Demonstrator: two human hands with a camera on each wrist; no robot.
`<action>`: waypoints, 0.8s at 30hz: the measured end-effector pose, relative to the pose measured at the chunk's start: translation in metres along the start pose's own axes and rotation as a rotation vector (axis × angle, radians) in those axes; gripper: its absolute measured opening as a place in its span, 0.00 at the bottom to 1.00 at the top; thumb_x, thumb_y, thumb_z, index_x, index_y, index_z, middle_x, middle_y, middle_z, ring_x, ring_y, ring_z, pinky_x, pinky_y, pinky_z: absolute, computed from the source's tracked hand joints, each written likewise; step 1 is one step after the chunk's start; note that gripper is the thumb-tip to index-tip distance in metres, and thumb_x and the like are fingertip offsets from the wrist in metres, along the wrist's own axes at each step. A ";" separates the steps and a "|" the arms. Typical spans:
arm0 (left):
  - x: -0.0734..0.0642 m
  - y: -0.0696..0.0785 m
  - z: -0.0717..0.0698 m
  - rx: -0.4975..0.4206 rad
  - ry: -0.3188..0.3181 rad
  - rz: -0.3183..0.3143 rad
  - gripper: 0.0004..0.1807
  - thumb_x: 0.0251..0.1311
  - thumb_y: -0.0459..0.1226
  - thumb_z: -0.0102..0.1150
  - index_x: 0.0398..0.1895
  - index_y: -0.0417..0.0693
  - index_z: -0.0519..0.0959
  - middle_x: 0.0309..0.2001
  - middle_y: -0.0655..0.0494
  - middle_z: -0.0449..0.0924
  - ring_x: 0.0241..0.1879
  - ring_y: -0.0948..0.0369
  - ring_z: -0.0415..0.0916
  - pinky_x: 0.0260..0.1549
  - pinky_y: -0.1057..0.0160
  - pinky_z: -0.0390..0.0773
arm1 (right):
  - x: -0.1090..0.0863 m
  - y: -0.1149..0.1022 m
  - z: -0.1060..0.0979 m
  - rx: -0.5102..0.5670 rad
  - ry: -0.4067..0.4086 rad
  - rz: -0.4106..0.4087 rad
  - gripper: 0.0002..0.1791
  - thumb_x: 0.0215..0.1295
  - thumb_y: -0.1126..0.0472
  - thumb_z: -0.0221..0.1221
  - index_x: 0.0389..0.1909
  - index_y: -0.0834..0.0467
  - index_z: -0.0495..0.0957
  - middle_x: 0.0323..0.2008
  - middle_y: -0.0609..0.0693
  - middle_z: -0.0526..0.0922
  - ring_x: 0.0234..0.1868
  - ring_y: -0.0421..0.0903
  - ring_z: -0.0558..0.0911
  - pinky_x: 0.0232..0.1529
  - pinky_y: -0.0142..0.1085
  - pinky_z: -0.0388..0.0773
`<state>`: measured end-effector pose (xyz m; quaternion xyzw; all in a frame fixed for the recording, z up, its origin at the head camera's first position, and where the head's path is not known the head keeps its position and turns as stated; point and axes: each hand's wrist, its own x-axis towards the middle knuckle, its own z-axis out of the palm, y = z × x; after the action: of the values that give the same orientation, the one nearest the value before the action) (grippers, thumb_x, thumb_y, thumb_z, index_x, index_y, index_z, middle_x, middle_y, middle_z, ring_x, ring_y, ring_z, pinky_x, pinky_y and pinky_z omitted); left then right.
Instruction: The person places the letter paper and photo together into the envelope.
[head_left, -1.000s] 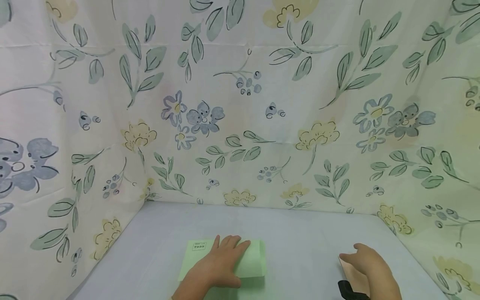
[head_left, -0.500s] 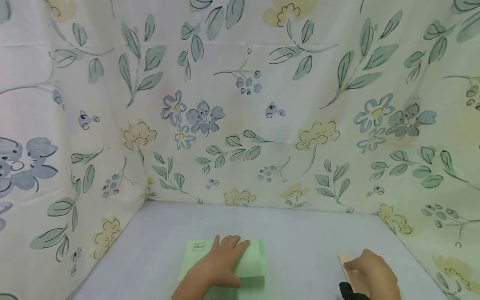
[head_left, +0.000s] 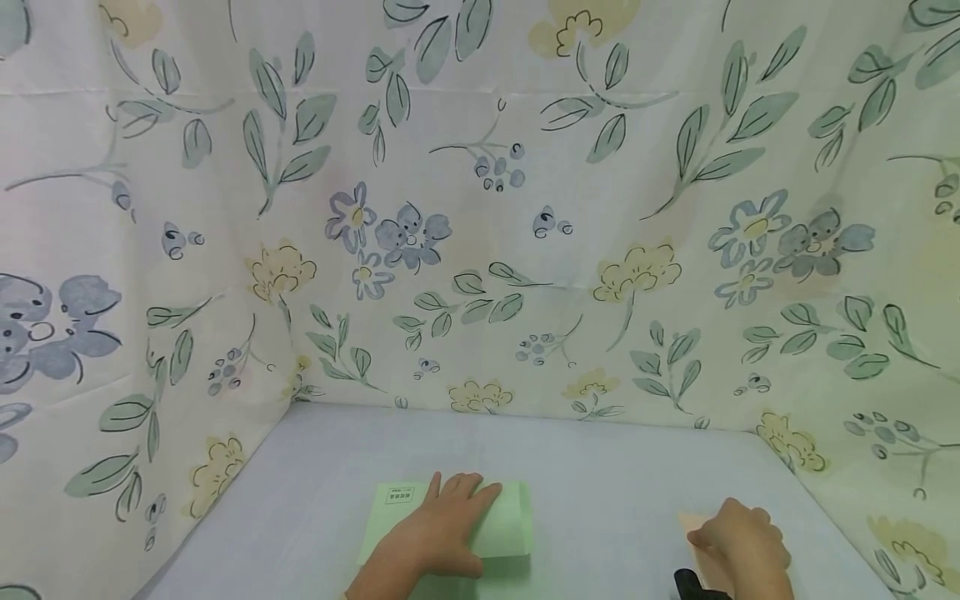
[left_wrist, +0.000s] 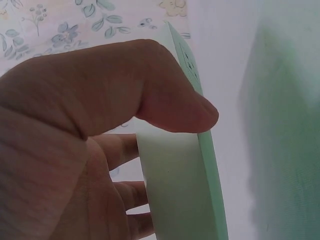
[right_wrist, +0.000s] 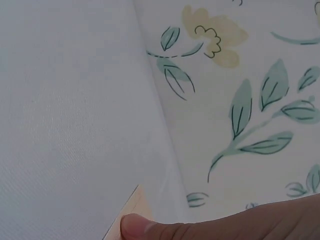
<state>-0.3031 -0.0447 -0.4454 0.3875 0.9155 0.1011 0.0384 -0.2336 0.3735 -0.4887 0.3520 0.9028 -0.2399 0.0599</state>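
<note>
A pale green box [head_left: 502,525] with a small printed label near its far left corner lies on the table left of centre. My left hand [head_left: 442,529] rests on top of it with spread fingers. In the left wrist view the thumb [left_wrist: 175,100] bends across the edge of the box [left_wrist: 175,185]. Over on the right, my right hand [head_left: 742,537] pinches a flat beige piece [head_left: 708,562], fingers curled. Its corner sticks out past the thumb [right_wrist: 135,227] in the right wrist view; the hand hides the rest of the beige piece [right_wrist: 137,202].
The white table [head_left: 600,475] meets a floral cloth [head_left: 480,317] at the back, and the cloth hangs along both sides too. A black rounded object [head_left: 690,583] shows beside my right wrist at the bottom edge.
My right hand's fingers have shifted from the beige piece's far left corner to a curled hold farther right on it. The left hand and green box have stayed in place.
</note>
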 end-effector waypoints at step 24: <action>0.001 0.001 -0.004 0.000 -0.013 0.001 0.54 0.39 0.46 0.77 0.76 0.56 0.66 0.70 0.51 0.66 0.71 0.51 0.60 0.71 0.32 0.53 | 0.000 0.011 -0.002 0.018 -0.001 0.041 0.48 0.49 0.38 0.75 0.47 0.79 0.72 0.42 0.79 0.66 0.49 0.77 0.67 0.50 0.66 0.70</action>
<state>-0.3037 -0.0436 -0.4416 0.3886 0.9150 0.0987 0.0445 -0.2264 0.3816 -0.4915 0.3707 0.8932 -0.2469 0.0622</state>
